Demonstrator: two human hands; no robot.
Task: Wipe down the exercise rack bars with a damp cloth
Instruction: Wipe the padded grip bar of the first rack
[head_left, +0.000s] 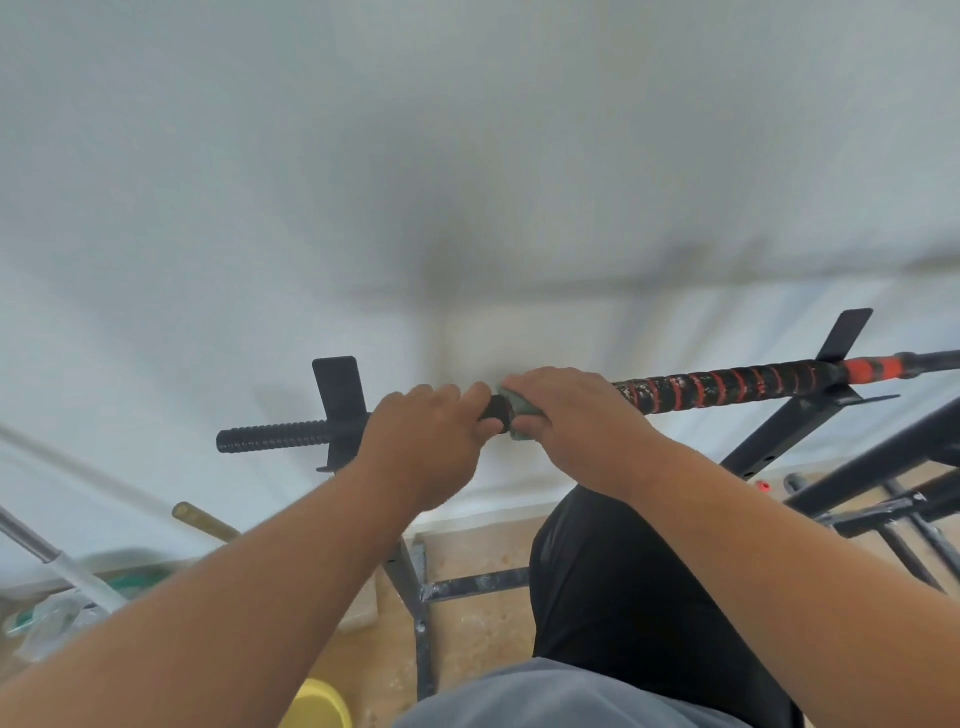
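A long bar (727, 387) lies across the black exercise rack (779, 436), running from a ridged black end at the left up to a red-and-black taped stretch at the right, and it rests in two upright black bracket plates, the left plate (337, 389) and the right plate (849, 340). Both hands meet on the bar between those plates, closer to the left one. The left hand (426, 436) curls over the bar from above, its fingers wrapped round the dark shaft and its thumb under it. Just beside it, the right hand (576, 421) closes round a greenish cloth (511, 402) that is bunched against the bar; only a small fold of the cloth shows between the two hands, with the rest hidden under the palm and fingers. The two hands nearly touch, with a short dark piece of bar showing between them. Behind the bar stands a pale wall (467, 182), blurred. Below, the rack's lower black tubes (478, 584), spattered with light marks, cross a tan floor (467, 649). A dark trouser leg (623, 597) stands under the right forearm. At the lower left lie a grey metal pole (31, 540), a yellowish stick (205, 519) and some crumpled clear plastic (52, 618), and a yellow object (322, 701) sits at the bottom edge.
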